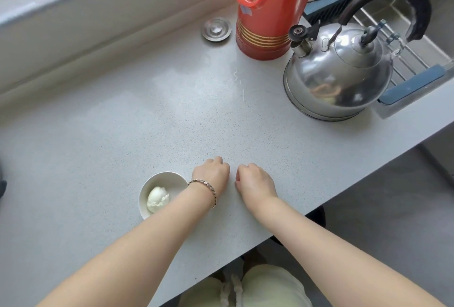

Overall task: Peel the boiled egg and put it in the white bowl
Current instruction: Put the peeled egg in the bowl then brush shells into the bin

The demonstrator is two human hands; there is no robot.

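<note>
Hands lie side by side on the grey counter (147, 122), close but apart. The left hand (211, 176), with a thin bracelet (204, 187) at the wrist, and the right hand (255, 183) both have the fingers curled under, knuckles up. Nothing shows in either, though the palm sides are hidden.

Just beside the left wrist stands the white bowl (169, 176). The egg (157, 199) lies inside it, white and peeled, with a torn patch on one side. Judging from this, the task looks finished.

The danger now is the left forearm. It hides the right side of the bowl and seems very near it, so a careless pull back or sideways could catch the rim, tip the bowl and let the egg roll out. Whether small shell pieces are on the egg cannot be told.

Farther back stand a steel kettle (336, 73) and a red flask (265, 23).
</note>
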